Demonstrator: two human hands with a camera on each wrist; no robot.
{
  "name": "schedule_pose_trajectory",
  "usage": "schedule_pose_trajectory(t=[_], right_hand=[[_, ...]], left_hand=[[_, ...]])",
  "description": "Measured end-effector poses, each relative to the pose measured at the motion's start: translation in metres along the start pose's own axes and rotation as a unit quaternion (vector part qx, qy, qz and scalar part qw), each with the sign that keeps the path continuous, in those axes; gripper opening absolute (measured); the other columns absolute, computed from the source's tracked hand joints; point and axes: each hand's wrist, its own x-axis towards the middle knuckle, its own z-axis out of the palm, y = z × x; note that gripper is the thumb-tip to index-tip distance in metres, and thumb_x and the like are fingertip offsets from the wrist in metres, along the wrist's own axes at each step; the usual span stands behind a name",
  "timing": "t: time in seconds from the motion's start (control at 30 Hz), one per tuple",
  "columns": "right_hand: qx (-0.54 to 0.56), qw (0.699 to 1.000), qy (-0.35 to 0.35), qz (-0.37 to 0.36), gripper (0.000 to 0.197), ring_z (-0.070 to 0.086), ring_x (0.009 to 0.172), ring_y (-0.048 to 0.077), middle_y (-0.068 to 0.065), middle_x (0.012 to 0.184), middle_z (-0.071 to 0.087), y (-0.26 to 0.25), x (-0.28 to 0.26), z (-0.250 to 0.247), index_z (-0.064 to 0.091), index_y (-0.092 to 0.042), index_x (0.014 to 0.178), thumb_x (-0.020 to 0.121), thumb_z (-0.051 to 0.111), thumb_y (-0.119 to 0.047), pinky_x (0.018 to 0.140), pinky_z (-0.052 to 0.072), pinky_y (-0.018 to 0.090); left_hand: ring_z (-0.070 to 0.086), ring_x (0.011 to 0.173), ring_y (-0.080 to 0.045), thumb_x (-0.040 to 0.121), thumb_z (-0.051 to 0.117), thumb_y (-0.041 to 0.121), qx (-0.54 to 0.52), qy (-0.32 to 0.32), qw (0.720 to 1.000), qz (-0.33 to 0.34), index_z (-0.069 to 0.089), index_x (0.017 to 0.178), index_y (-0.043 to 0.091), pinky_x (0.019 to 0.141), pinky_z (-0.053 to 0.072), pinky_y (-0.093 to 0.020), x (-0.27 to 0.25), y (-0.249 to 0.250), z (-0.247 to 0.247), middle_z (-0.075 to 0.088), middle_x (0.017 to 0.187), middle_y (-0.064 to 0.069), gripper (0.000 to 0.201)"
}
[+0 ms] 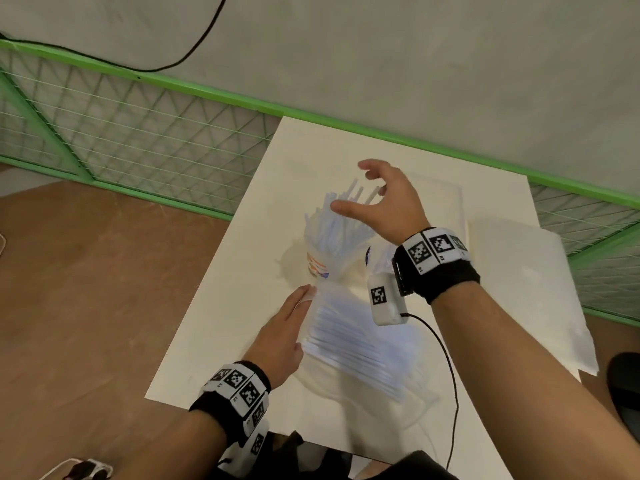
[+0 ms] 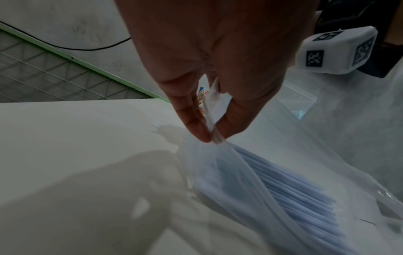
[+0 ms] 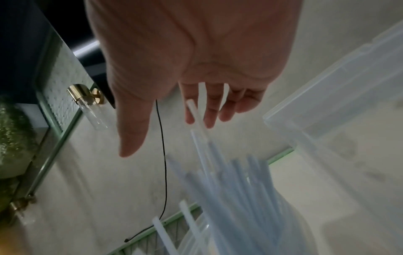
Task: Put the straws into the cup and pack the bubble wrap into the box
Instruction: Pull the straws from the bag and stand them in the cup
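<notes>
Left hand (image 2: 216,72): thumb and forefinger pinch the edge of the plastic bag (image 2: 250,172).
Bag: lies on the white table (image 1: 221,292), holding a bundle of straws (image 1: 360,344).
Right hand (image 1: 384,202): fingers spread wide, holding nothing, above the cup (image 1: 320,265).
Cup: upright, beside the bag, packed with straws.
Clear box (image 3: 340,96): just beside the cup.

Straws (image 1: 341,221) pale blue-white, translucent. Cup (image 1: 317,266) white, orange-blue-red stripes. Desk (image 1: 242,306) cream-white; left of desk, floor (image 1: 86,289) brown. Behind desk, rail (image 1: 207,95) bright green. Wristbands (image 1: 440,271) black, black-white square markers.
</notes>
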Motion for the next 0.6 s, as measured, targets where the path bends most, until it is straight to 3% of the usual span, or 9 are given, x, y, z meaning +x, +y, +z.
schedule_pose_trajectory(t=[0.1, 0.17, 0.27, 0.4, 0.47, 0.6], right_hand=[[0.039, 0.997, 0.064, -0.007, 0.062, 0.047, 0.122, 0.014, -0.004, 0.135, 0.050, -0.003, -0.012, 0.000, 0.049, -0.022, 0.136, 0.083, 0.072, -0.048, 0.103, 0.043, 0.036], [0.026, 0.997, 0.069, -0.007, 0.067, 0.041, 0.131, 0.014, -0.001, 0.144, 0.045, -0.001, -0.027, 0.007, 0.043, -0.017, 0.142, 0.088, 0.066, -0.048, 0.111, 0.036, 0.037], [-0.020, 1.000, 0.010, 0.006, 0.095, 0.017, 0.147, 0.013, -0.001, 0.160, 0.021, 0.008, -0.057, 0.025, 0.021, -0.015, 0.153, 0.081, 0.066, -0.059, 0.120, 0.017, 0.032], [-0.069, 0.997, -0.018, -0.014, 0.124, -0.010, 0.149, 0.011, -0.003, 0.163, -0.004, 0.017, -0.074, 0.050, -0.003, -0.016, 0.155, 0.070, 0.071, -0.067, 0.123, 0.003, 0.040], [-0.104, 0.994, -0.003, -0.028, 0.129, -0.012, 0.149, 0.016, 0.002, 0.163, -0.004, 0.023, -0.068, 0.060, -0.004, -0.014, 0.154, 0.066, 0.070, -0.072, 0.122, 0.002, 0.045], [-0.159, 0.985, 0.026, -0.060, 0.126, -0.003, 0.150, 0.023, 0.008, 0.162, 0.009, 0.029, -0.044, 0.071, 0.008, -0.014, 0.154, 0.063, 0.067, -0.077, 0.121, 0.002, 0.049]], left_hand=[[0.047, 0.123, -0.019, 0.081, 0.051, -0.008, -0.003, -0.001, 1.000, -0.002, 0.009, 0.155, 0.034, 0.085, 0.033, -0.007, 0.000, -0.001, -0.001, 0.002, 0.159, 0.025, 0.095], [0.046, 0.123, -0.019, 0.081, 0.050, -0.008, -0.002, -0.002, 1.000, -0.003, 0.009, 0.155, 0.033, 0.086, 0.033, -0.007, 0.001, -0.001, -0.001, 0.001, 0.159, 0.025, 0.094], [0.050, 0.118, -0.019, 0.080, 0.050, -0.008, -0.008, -0.003, 1.000, -0.006, 0.009, 0.155, 0.036, 0.085, 0.036, -0.010, 0.001, -0.002, -0.001, 0.001, 0.158, 0.027, 0.096], [0.053, 0.111, -0.018, 0.082, 0.053, -0.008, -0.013, -0.007, 1.000, -0.013, 0.006, 0.154, 0.040, 0.077, 0.038, -0.009, 0.000, -0.005, -0.001, -0.001, 0.157, 0.029, 0.098], [0.053, 0.112, -0.017, 0.083, 0.053, -0.008, -0.013, -0.009, 1.000, -0.012, 0.006, 0.154, 0.040, 0.077, 0.037, -0.008, -0.001, -0.005, 0.000, -0.002, 0.157, 0.030, 0.098], [0.049, 0.119, -0.017, 0.082, 0.052, -0.008, -0.006, -0.010, 1.000, -0.003, 0.008, 0.155, 0.036, 0.082, 0.033, -0.004, -0.002, -0.008, 0.000, -0.001, 0.158, 0.027, 0.096]])
